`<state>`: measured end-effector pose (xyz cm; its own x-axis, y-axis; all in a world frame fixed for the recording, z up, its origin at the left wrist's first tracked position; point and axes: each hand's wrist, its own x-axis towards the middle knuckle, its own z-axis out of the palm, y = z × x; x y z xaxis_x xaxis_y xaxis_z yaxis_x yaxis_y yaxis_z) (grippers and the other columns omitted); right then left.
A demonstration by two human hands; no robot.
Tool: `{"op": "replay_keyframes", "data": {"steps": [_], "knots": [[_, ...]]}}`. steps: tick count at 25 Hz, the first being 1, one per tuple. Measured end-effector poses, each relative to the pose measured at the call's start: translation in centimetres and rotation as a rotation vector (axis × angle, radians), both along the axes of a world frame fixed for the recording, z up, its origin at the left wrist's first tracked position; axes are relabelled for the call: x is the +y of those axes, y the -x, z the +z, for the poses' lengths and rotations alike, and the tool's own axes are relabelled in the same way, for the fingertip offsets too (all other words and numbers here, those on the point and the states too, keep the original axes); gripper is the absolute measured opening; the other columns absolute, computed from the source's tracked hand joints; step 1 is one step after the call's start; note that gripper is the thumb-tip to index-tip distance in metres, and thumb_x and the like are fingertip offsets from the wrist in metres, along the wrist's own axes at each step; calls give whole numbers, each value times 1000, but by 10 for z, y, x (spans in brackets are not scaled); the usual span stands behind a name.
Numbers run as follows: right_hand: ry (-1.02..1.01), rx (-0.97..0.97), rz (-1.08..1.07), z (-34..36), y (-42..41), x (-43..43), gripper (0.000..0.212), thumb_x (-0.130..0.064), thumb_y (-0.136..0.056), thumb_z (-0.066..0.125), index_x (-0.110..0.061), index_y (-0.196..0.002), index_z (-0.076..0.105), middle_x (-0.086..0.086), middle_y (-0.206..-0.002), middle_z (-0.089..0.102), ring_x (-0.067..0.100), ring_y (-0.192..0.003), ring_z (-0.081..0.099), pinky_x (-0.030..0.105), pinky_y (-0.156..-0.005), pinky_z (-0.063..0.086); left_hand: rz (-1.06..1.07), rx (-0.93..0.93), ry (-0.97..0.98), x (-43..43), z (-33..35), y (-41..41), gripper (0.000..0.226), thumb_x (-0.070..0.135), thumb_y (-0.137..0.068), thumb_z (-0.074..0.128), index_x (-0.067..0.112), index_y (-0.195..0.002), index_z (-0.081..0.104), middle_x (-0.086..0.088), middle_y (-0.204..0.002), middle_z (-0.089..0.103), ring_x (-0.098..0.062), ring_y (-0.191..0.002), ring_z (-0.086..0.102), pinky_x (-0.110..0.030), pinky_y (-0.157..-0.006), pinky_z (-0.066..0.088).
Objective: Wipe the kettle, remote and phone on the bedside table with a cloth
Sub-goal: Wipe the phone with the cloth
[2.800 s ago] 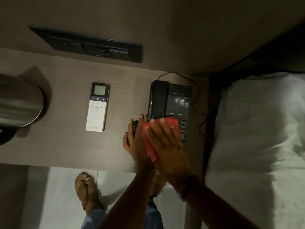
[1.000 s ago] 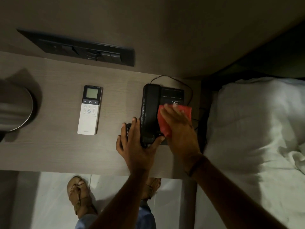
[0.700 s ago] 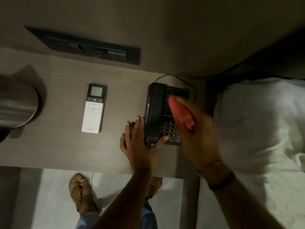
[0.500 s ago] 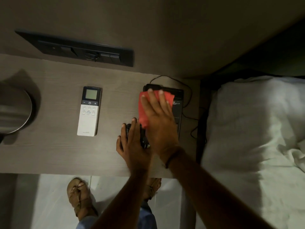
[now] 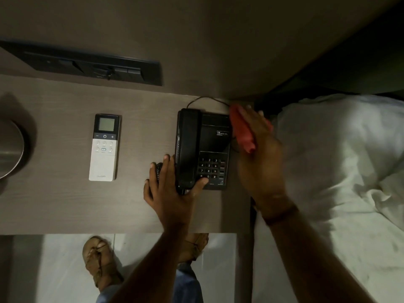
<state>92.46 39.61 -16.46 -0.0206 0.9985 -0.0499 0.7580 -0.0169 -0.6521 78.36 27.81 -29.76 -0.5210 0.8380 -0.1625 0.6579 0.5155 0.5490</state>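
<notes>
A black desk phone sits on the wooden bedside table, handset on its left side. My left hand rests against the phone's near left corner, thumb on the keypad edge, fingers spread beside the handset. My right hand presses a red cloth against the phone's right side, blurred by motion. A white remote with a dark screen lies flat left of the phone. The steel kettle shows only partly at the left edge.
A black switch panel is set in the wall above the table. The phone's cord loops behind it. A bed with white linen lies right of the table. My sandalled feet stand on the pale floor below.
My right hand with the red cloth has moved from over the handset and phone top to the phone's right side. My left hand stays at the near left corner.
</notes>
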Motion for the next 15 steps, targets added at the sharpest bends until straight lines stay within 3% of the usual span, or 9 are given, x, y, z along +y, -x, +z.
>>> {"op": "replay_keyframes", "data": {"steps": [2, 4, 6, 8, 10, 11, 13, 15], "knots": [[154, -286, 153, -31, 23, 22, 68, -8, -96, 55, -19, -161, 36, 2, -170, 36, 32, -161, 22, 56, -129, 28, 12, 2, -10, -1, -3, 0, 105, 91, -72, 59, 32, -156, 41, 12, -160, 45, -24, -156, 31, -58, -118, 27], [189, -434, 335, -66, 26, 4, 78, -24, -95, 57, -21, -165, 23, 4, -175, 20, 36, -163, 7, 60, -131, 14, 19, -14, -25, -1, -4, -2, 106, 93, -73, 55, 31, -157, 41, 12, -161, 43, -24, -156, 31, -57, -118, 27], [129, -422, 441, -85, 11, -44, 80, -36, -96, 52, -25, -166, 15, 3, -177, 10, 35, -164, -1, 60, -131, 6, 27, -33, -30, -1, -5, -3, 105, 94, -74, 50, 31, -158, 39, 13, -165, 39, -21, -159, 27, -56, -121, 24], [149, -352, 495, -93, -10, -96, 81, -36, -99, 47, -31, -167, 4, -4, -178, -6, 25, -164, -13, 58, -129, 2, 21, -58, 9, -3, -6, 0, 104, 94, -76, 46, 34, -160, 35, 13, -168, 35, -17, -161, 20, -56, -124, 23], [233, -187, 424, -90, -18, -125, 75, -31, -100, 44, -33, -165, 6, -4, -177, -3, 15, -163, -17, 58, -129, 4, 9, -62, 53, -1, -4, 3, 104, 94, -76, 44, 35, -161, 32, 12, -170, 33, -17, -161, 18, -55, -124, 23], [357, -13, 325, -82, -18, -131, 68, -27, -101, 43, -31, -163, 16, 1, -176, 7, 15, -164, -10, 60, -130, 9, -11, -39, 66, -1, -3, 1, 105, 94, -77, 43, 34, -162, 31, 11, -170, 32, -18, -161, 18, -56, -124, 23], [576, 434, 7, -53, -12, -128, 48, -15, -106, 44, -33, -150, 42, 14, -169, 32, 32, -160, 25, 62, -127, 28, -52, -38, 132, -1, 14, -3, 108, 95, -77, 42, 31, -163, 30, 9, -171, 31, -21, -161, 18, -61, -124, 24], [693, 727, -287, -13, -22, -126, 41, -9, -104, 53, -42, -126, 63, 17, -146, 61, 36, -132, 62, 58, -101, 59, -91, -85, 238, 5, 37, 8, 117, 99, -73, 40, 29, -165, 23, 4, -175, 19, -24, -163, 10, -63, -127, 12]]}}
